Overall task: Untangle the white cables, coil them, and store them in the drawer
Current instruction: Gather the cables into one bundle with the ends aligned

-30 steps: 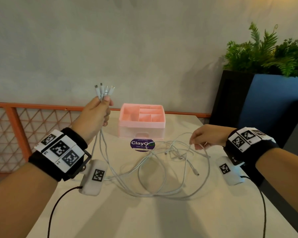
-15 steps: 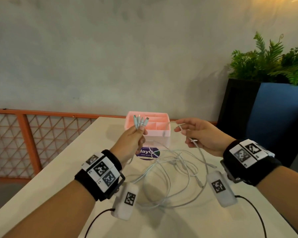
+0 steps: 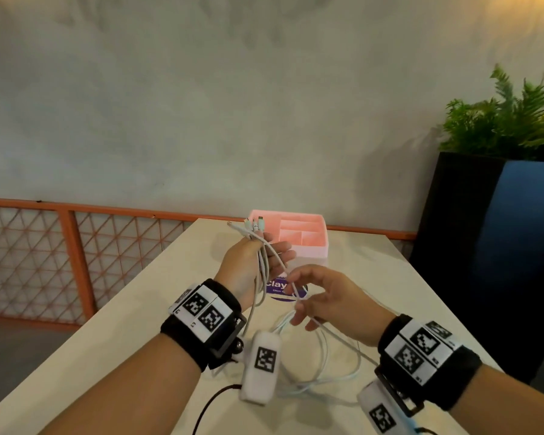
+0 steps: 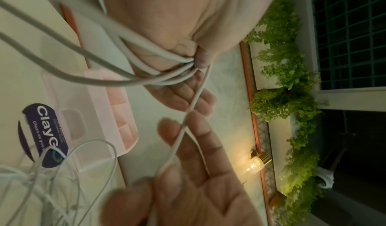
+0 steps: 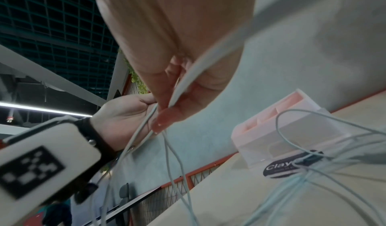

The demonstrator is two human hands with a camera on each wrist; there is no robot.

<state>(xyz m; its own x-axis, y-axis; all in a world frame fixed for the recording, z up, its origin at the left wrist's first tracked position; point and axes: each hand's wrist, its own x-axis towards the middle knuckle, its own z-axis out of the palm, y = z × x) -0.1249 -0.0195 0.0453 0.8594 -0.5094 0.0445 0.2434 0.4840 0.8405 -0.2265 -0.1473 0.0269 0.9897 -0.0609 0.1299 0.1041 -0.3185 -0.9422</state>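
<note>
My left hand (image 3: 261,255) is raised over the table, its thumb pinning several white cable ends against the palm (image 4: 188,59) while its fingers stretch out. The connectors (image 3: 253,226) stick up above it. My right hand (image 3: 299,304) is just below and nearer, and pinches one strand of cable (image 4: 189,119) that runs down from the left hand. The rest of the white cables (image 3: 325,368) lie in loose tangled loops on the table under both wrists. The pink organizer (image 3: 305,237) with its drawer front (image 4: 73,127) stands shut behind the hands.
A round purple sticker (image 3: 280,291) lies on the cream table (image 3: 113,340) in front of the organizer. An orange mesh railing (image 3: 76,246) runs along the left and back. A dark planter (image 3: 471,246) with ferns stands right of the table.
My right hand has moved in under the left hand and taken one strand between its fingers. The left hand's fingers have spread out, with the thumb still on the cable ends.
</note>
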